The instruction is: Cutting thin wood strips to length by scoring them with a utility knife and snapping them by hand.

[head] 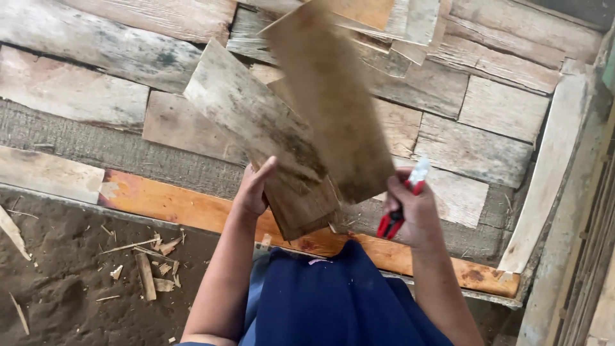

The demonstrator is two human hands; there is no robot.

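Weathered wooden boards (301, 134) fill the middle of the view, two of them raised and fanned apart above a layer of similar boards (474, 150) already lying flat side by side. The left hand (255, 189) grips the lower end of the raised boards, thumb pointing up along the grey, stained face of the nearer one. The upper board is blurred, so whether the right hand also touches its corner is hard to tell. The right hand (413, 211) is clenched around a red-handled tool (400, 205), seemingly pliers or cutters, with a pale tip poking up above the fist.

Many boards are already laid across the frame, overlapping in rows toward the top and right. A strip of coarse grey matting (115, 150) is left uncovered between the laid boards and an orange plank (186, 208) along the near edge, so that gap looks like the part left to cover. Wood chips (150, 263) lie scattered on the dirt floor (57, 288) at lower left.
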